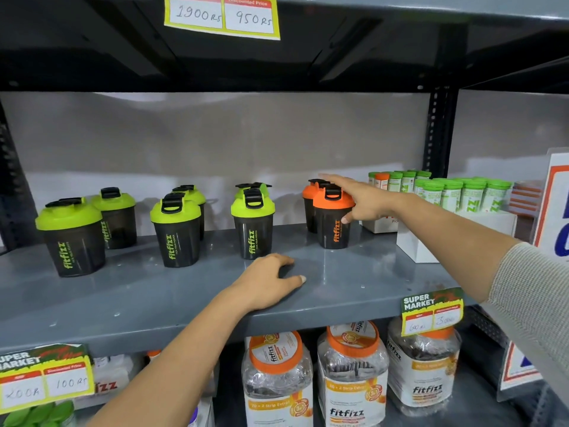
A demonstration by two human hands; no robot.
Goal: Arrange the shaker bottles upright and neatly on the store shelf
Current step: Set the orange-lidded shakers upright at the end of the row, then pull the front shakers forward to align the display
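Shaker bottles stand upright in pairs along the grey shelf [354,272]: two pairs and a loose pair with lime-green lids toward the left and middle, and one orange-lidded pair toward the right. The front orange-lidded shaker [333,217] stands just ahead of the rear orange-lidded shaker [310,201], both with dark bodies and black flip caps.

By my reading, the step in hand is the squaring-up of the orange pair, since every bottle already stands upright. The right hand [361,200] reaches in from the right, forearm extended, index finger stretched out over the lids and thumb low against the side of the front orange shaker; it grips nothing, fingers loosely parted. The left hand [269,280] lies palm down on the bare shelf just in front of the middle green-lidded shaker [253,223], fingers relaxed and slightly spread, holding nothing.

The next move likely calls for a light nudge or turn so the orange pair lines up with the green rows, logos facing forward, without knocking the white box [431,241] beside it.
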